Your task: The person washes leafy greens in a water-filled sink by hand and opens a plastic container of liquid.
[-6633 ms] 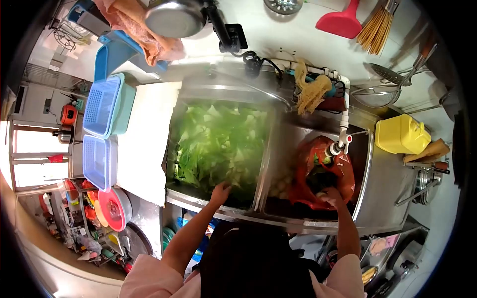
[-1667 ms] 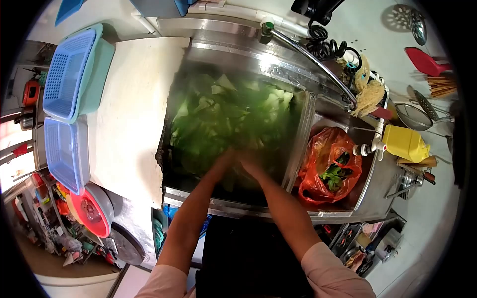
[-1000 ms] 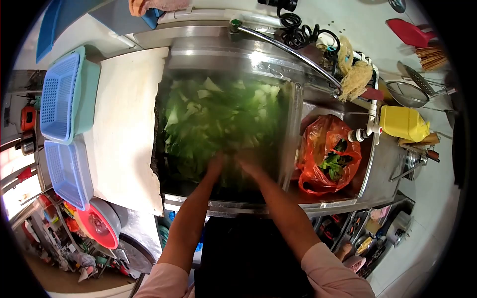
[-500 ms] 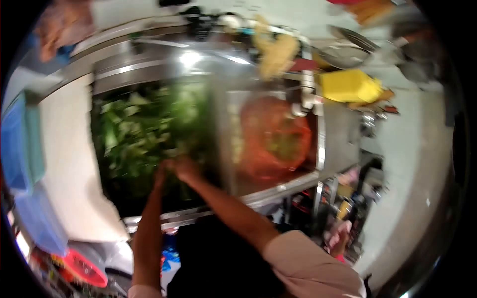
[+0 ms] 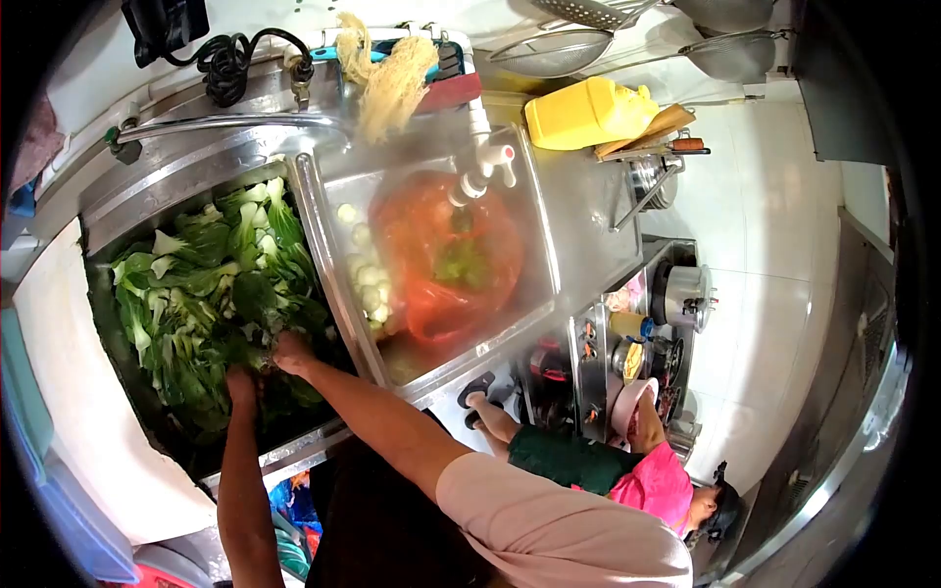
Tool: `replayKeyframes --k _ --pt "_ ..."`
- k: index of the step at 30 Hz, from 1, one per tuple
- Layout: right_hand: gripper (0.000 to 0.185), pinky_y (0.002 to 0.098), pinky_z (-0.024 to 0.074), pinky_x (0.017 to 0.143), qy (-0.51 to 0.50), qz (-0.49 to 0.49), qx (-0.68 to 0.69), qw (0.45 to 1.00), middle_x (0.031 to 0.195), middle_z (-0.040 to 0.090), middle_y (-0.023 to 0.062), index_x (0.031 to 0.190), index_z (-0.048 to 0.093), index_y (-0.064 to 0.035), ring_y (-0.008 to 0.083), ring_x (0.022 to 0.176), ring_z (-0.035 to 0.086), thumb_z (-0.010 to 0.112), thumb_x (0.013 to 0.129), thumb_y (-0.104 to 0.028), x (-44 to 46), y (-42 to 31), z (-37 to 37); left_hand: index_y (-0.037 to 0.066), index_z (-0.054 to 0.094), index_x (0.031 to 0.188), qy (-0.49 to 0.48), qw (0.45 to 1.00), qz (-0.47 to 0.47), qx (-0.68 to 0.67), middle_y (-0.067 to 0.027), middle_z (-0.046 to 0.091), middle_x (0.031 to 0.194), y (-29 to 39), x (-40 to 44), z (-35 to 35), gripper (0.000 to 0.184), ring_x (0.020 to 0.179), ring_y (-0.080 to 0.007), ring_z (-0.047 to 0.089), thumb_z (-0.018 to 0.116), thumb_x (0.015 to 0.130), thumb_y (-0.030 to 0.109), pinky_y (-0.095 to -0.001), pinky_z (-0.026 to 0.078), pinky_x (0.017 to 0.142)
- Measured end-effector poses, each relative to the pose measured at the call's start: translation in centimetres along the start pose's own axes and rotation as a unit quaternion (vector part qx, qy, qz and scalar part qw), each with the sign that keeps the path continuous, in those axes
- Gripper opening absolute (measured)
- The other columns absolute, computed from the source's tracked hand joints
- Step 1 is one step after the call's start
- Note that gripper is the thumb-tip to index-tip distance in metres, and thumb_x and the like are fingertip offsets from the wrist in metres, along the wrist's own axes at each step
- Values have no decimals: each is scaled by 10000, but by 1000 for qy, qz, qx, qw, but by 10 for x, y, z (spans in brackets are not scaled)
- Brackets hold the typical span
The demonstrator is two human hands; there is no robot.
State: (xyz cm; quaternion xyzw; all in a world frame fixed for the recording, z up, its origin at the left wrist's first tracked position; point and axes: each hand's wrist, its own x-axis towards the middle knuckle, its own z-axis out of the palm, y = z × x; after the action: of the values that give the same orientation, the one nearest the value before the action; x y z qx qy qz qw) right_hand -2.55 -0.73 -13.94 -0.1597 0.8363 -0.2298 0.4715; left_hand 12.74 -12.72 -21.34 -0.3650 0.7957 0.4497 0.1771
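Note:
Leafy bok choy (image 5: 201,284), with pale stems and dark green leaves, fills the left basin of a steel sink (image 5: 368,377). Both my hands reach down into the greens near the basin's front. The fingers of my left hand (image 5: 241,380) are hidden under leaves. Just to its right, my right hand (image 5: 292,353) touches the bok choy, its fingertips covered by the leaves. Whether either hand grips a stem cannot be made out.
The right basin holds a red plastic bag (image 5: 451,309) with something green and pale round vegetables (image 5: 371,279). A tap (image 5: 480,176) hangs over it. A white board (image 5: 88,382) lies left, a yellow jerrycan (image 5: 588,115) behind. Another person (image 5: 657,485) works at the stove with a pink bowl (image 5: 627,407).
My view has swung to the right and sharpened from blur, bringing the other person into sight. Both hands remain in the bok choy, now slightly farther apart.

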Motion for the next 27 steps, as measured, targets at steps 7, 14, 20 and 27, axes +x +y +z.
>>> replayKeyframes --k 7,14,20,27 --pt "200 479 486 614 21 -60 -75 995 770 636 187 762 663 -49 367 707 608 626 743 -244 -23 -18 -26 95 605 666 134 948 226 179 -146 608 721 35 -33 -18 110 696 -321 602 608 719 191 -454 485 644" --pt "430 444 472 768 -15 -158 -74 985 987 643 140 1195 578 -30 309 841 605 622 836 -263 29 58 6 -1 505 1247 -33 905 -140 -401 -118 588 1123 94 -35 -47 506 970 -256 569 654 833 249 -366 461 848" --pt "361 386 445 739 -95 44 346 932 983 620 86 1055 628 -31 230 844 580 614 850 -328 -6 -15 -44 -25 539 1207 -1 912 -107 -396 -105 611 1117 120 -34 -65 578 979 -248 575 721 808 351 -374 450 861" --pt "441 384 423 613 -162 172 438 867 856 593 68 970 623 -44 193 708 540 681 825 -456 0 -9 -52 67 541 1257 119 976 181 -28 -105 579 1223 36 -34 -17 465 1075 -297 569 651 823 193 -366 469 866"
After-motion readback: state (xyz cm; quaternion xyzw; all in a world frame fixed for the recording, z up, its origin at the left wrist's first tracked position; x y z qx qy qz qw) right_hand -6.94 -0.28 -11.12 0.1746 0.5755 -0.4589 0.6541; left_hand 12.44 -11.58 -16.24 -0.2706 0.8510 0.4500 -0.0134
